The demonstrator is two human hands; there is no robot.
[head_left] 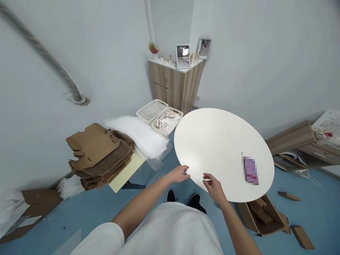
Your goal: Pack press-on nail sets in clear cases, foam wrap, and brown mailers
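Note:
My left hand (180, 174) hovers by the near left edge of the round white table (212, 141). Its fingers are loosely curved, thumb and fingers apart, and nothing shows between them. Over the near rim of the same table is my right hand (213, 185), also with fingers parted and holding nothing. A purple item (250, 170), blurred into blocks so its kind cannot be made out, lies on the table to the right of my right hand.
Flat brown cardboard boxes (98, 152) are stacked at left, beside white packing sheets (143, 136). Two white baskets stand behind, one (166, 122) holding printed cards. A corner cabinet (170, 83) is at the back. An open carton (261, 217) with small boxes sits on the floor at right.

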